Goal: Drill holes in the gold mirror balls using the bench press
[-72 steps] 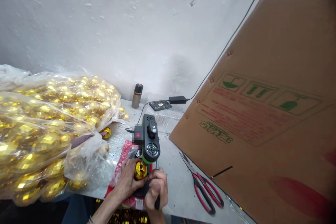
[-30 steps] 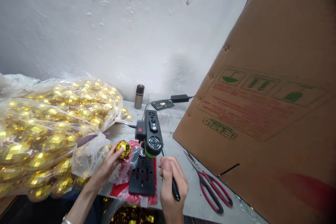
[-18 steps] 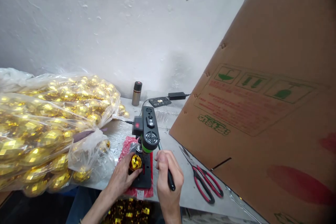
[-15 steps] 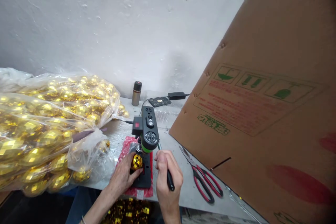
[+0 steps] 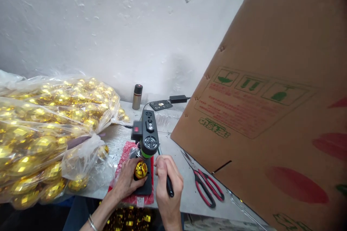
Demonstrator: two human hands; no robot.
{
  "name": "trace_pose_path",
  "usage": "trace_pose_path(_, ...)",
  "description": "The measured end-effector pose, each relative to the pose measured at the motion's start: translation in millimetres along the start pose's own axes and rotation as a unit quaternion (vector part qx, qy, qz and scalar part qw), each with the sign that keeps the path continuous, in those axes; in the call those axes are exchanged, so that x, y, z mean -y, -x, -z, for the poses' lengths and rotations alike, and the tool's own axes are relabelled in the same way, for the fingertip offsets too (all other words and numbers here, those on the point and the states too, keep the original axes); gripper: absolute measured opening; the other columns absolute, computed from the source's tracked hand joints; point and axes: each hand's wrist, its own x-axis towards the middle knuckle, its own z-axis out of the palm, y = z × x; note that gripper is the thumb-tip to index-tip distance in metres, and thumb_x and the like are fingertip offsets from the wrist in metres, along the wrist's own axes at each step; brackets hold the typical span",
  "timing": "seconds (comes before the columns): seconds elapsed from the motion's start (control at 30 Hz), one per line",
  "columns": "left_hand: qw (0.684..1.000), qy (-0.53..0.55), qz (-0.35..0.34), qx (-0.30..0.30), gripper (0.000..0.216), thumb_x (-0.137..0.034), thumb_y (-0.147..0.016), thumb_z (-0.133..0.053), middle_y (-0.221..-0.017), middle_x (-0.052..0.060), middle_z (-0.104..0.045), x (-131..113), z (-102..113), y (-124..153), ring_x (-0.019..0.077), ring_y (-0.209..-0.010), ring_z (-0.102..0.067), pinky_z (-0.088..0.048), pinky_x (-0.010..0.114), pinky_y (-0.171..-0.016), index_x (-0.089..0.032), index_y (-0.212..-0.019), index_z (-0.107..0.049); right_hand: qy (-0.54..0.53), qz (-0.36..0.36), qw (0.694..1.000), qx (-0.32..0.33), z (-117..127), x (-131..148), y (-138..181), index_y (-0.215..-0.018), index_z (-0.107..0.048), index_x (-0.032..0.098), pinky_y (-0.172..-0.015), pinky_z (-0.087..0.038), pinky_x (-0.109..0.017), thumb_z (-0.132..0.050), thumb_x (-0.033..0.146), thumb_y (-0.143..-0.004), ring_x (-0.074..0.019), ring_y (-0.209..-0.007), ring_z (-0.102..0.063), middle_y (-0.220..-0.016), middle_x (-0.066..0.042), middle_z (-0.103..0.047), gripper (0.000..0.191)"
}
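My left hand (image 5: 127,178) is closed around a small gold mirrored ball (image 5: 141,170), steadying it over the black base (image 5: 145,187) of a small bench drill press (image 5: 150,131). The ball sits just below and in front of the green-ringed lower end of the machine's head; whether a bit touches it is hidden. My right hand (image 5: 170,184) grips the press's lever (image 5: 169,187), its black tip sticking out below my fingers. A red plastic sheet (image 5: 127,153) lies under the base.
On the left, a clear plastic bag (image 5: 54,144) bulges with gold balls. Red-and-black scissors (image 5: 203,184) lie beside a large cardboard box (image 5: 257,115) on the right. Behind the press are a thermos-like bottle (image 5: 137,96), a dark phone-shaped object (image 5: 161,105) and a black power adapter (image 5: 178,99).
The ball has turned in my left hand, now showing a different face with its facets meeting at a dark spot. My right hand keeps its hold on the lever. The whole view has shifted slightly.
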Motion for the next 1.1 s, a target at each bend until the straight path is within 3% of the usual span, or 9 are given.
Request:
trace_pose_path(0.2, 1.000, -0.017, 0.009, 0.011, 0.043, -0.035, -0.081, -0.078, -0.111, 0.009, -0.075, 5.3, -5.0, 1.8, 0.0352, -0.106, -0.068, -0.053, 0.052, -0.099, -0.023, -0.121, -0.069, -0.001, 0.008, 1.000, -0.001, -2.5, -10.3, 14.2, -0.086, -0.057, 0.024, -0.057, -0.046, -0.020, -0.044, 0.014, -0.111, -0.0100, -0.061, -0.055, -0.074, 0.003, -0.057, 0.029)
trace_pose_path(0.37, 0.999, -0.021, 0.021, 0.029, 0.042, -0.031, -0.081, -0.078, -0.110, 0.009, -0.073, 0.3, -3.6, 0.9, 0.0341, -0.106, -0.067, -0.052, 0.051, -0.100, -0.023, -0.120, -0.067, 0.003, 0.028, 0.999, -0.043, -12.0, -30.2, 37.4, -0.080, -0.055, 0.024, -0.057, -0.045, -0.023, -0.041, 0.016, -0.112, -0.0114, -0.063, -0.057, -0.075, 0.002, -0.059, 0.036)
trace_pose_path(0.57, 0.999, -0.014, 0.020, 0.029, 0.041, -0.034, -0.083, -0.078, -0.109, 0.007, -0.072, -1.2, -2.3, 2.2, 0.0326, -0.104, -0.066, -0.051, 0.050, -0.100, -0.025, -0.121, -0.068, -0.002, 0.006, 0.998, -0.064, -19.4, -45.2, 54.7, -0.079, -0.054, 0.024, -0.062, -0.045, -0.028, -0.042, 0.019, -0.111, -0.0135, -0.066, -0.058, -0.077, 0.001, -0.058, 0.035)
trace_pose_path(1.1, 0.998, 0.000, 0.052, 0.047, 0.045, -0.032, -0.081, -0.080, -0.117, 0.011, -0.074, -5.8, -3.1, 1.5, 0.0369, -0.111, -0.067, -0.050, 0.055, -0.103, -0.022, -0.123, -0.069, -0.034, 0.017, 0.995, -0.094, -27.3, -60.1, 65.5, -0.081, -0.055, 0.024, -0.069, -0.045, -0.032, -0.042, 0.020, -0.111, -0.0143, -0.066, -0.055, -0.075, 0.003, -0.057, 0.033)
